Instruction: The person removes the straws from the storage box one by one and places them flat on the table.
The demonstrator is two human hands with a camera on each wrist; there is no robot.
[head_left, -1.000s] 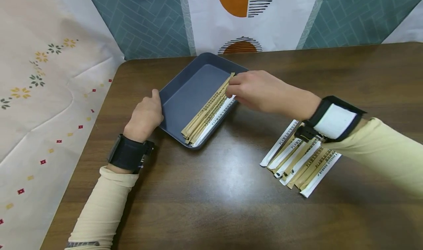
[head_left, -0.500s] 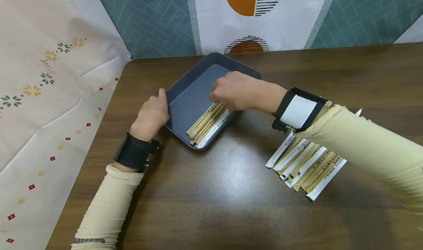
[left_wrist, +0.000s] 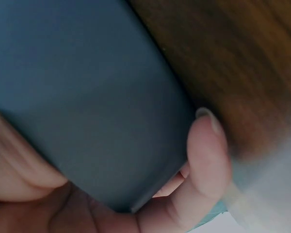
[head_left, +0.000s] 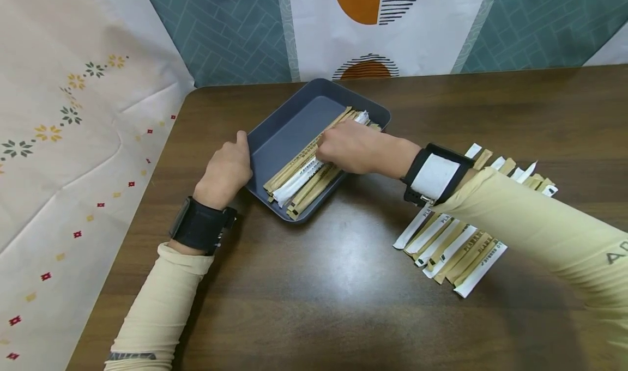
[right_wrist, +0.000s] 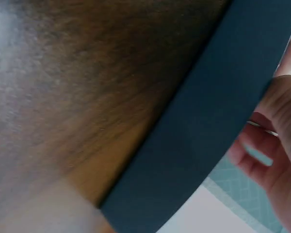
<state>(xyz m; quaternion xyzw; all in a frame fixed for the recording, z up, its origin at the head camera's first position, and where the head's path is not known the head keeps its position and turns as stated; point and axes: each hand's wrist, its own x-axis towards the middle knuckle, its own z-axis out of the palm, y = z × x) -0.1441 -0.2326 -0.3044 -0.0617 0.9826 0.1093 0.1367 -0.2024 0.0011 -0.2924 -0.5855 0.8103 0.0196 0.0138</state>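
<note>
On the wood-grain counter (head_left: 319, 305), near its back edge: slate-grey tray (head_left: 289, 131), set askew, with slim brown and white paper stick packets (head_left: 299, 157) lying lengthwise along its right side. Outside it, a row of similar packets (head_left: 463, 248) lies partly beneath the right forearm.

Risks, as judged from where I stand:
1. One white packet (head_left: 296, 183) appears to lie over the brown ones. A sideways nudge from the right hand (head_left: 350, 147) could slide it off or splay the bundle.
2. Right sleeve (head_left: 530, 218) crosses above the row; a low drag of the arm could scatter it. Whether cloth touches paper, cannot tell.
3. Should the left hand (head_left: 223, 172) slacken, a push against the packets might swivel the tray.

Grip, left: clamped on the tray's left side, digits bent around the edge; the left wrist view shows one fingertip hooked against it.

Grip, right: digits bent, knuckles above the packets inside the tray. The right wrist view shows a small gap among them, beyond the tray wall. Fingertips hidden from above; whether they pinch a packet or merely touch it, cannot tell.
</note>
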